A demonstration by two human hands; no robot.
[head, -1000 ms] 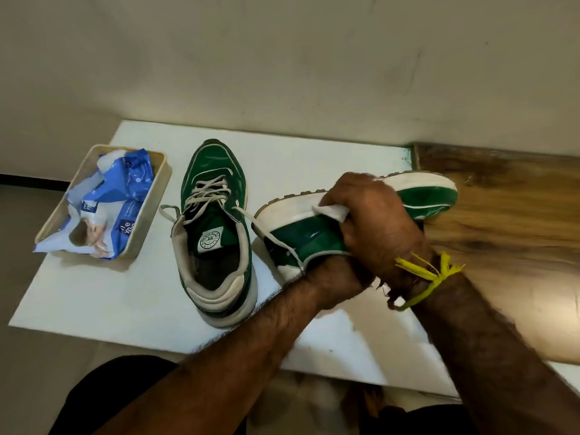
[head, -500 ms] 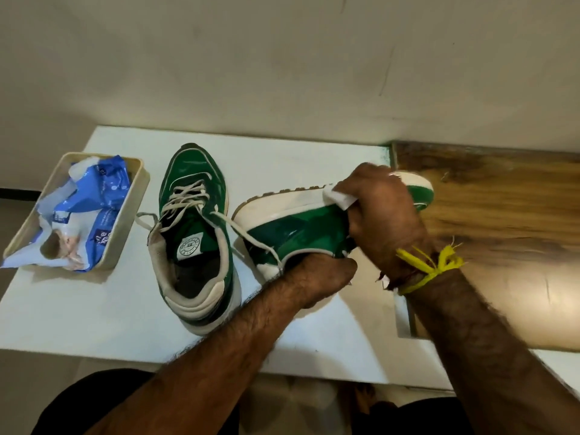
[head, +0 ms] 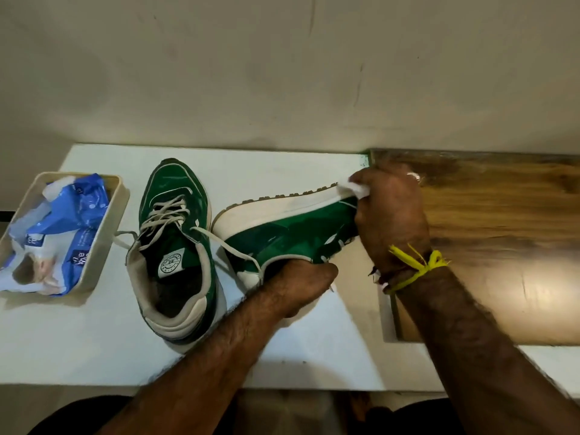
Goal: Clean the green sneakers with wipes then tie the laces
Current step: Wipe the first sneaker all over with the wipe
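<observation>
Sneaker on its side, wipe at the toe

Right hand [head: 390, 215] covers the toe of the tilted sneaker [head: 282, 230]; its fingers are curled round a white wipe [head: 356, 189] pressed on the white sole edge. Only a small fold of the wipe shows; the toe itself is hidden behind the hand. Left hand [head: 298, 284] is tucked into the shoe's opening, fingers out of sight, so its grip cannot be told. The shoe lies sole toward the wall, heel at left. Second sneaker [head: 175, 246] stands upright just beside it on the white counter [head: 78, 350], laces loose, one lace [head: 229, 246] trailing across to the tilted shoe. Tray [head: 116, 211] at far left holds a crumpled blue wipes pack [head: 72, 211]; its print is illegible. Yellow thread [head: 420, 265] circles the right wrist. Both forearms are cut off at the lower edge.
</observation>
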